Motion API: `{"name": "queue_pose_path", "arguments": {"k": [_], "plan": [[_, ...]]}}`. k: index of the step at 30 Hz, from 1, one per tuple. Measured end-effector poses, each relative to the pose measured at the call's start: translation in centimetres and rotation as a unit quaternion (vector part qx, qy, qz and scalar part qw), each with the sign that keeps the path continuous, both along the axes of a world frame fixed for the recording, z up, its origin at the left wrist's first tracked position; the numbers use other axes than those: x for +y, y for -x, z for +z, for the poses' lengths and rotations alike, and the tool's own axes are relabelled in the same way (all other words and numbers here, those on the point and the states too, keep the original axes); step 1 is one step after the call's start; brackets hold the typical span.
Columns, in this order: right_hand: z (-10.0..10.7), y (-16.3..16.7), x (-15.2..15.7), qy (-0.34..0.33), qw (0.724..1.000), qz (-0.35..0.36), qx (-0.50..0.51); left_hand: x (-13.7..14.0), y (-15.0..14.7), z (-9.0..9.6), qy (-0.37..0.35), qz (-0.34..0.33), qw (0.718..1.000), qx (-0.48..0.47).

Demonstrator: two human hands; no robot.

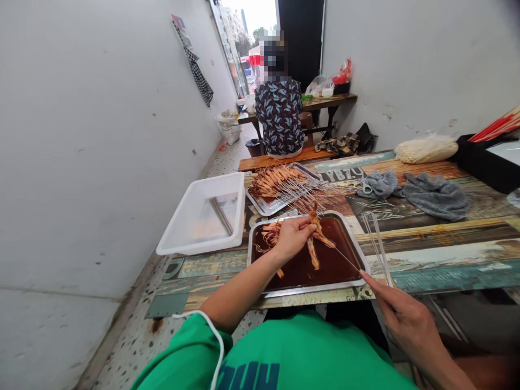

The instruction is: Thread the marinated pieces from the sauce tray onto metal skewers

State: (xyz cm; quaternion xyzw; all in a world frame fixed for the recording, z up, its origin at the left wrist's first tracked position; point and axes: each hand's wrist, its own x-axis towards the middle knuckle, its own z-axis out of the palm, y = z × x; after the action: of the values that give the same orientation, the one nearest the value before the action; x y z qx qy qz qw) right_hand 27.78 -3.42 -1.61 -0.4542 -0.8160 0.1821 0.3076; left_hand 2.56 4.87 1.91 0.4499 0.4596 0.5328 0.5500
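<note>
Over a metal tray (271, 292) of dark brown sauce, my left hand (296, 237) is closed around a reddish-brown piece of squid (322, 236) with curled tentacles. My right hand (400, 306) pinches the end of a thin metal skewer (346, 259), whose other end meets the squid. How deep the skewer's tip goes in cannot be seen. Below my left fingers another squid piece (312, 254) lies in the sauce. More squid tentacles (268, 236) rest at the tray's left, partly hidden by my hand. Several bare skewers (378, 246) lie just right of the tray.
Behind the tray, skewered squid (276, 180) is heaped on a second tray (266, 207). A white plastic tub (184, 222) stands left. Grey cloths (436, 196), scissors (364, 187) and a black box (475, 162) are at right. A person (279, 116) sits on a bench ahead, facing away.
</note>
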Motion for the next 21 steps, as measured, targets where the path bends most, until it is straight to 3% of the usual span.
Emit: {"name": "queue_pose_path", "arguments": {"k": [3, 6, 12, 21], "plan": [[0.4, 0.2, 0.1, -0.041, 0.999, 0.011, -0.007, 0.2, -0.2, 0.3, 0.021, 0.057, 0.997, -0.046], [0.4, 0.1, 0.2, -0.057, 0.998, 0.023, 0.000, 0.4, 0.1, 0.9, 0.052, 0.070, 0.995, -0.056], [0.3, -0.3, 0.1, -0.031, 0.999, 0.023, 0.032, 0.5, 0.5, 1.5, 0.099, 0.043, 0.988, -0.108], [0.1, 0.1, 0.0, 0.026, 0.999, 0.004, 0.042, 0.4, -0.1, 0.8, 0.093, 0.046, 0.986, -0.132]]}}
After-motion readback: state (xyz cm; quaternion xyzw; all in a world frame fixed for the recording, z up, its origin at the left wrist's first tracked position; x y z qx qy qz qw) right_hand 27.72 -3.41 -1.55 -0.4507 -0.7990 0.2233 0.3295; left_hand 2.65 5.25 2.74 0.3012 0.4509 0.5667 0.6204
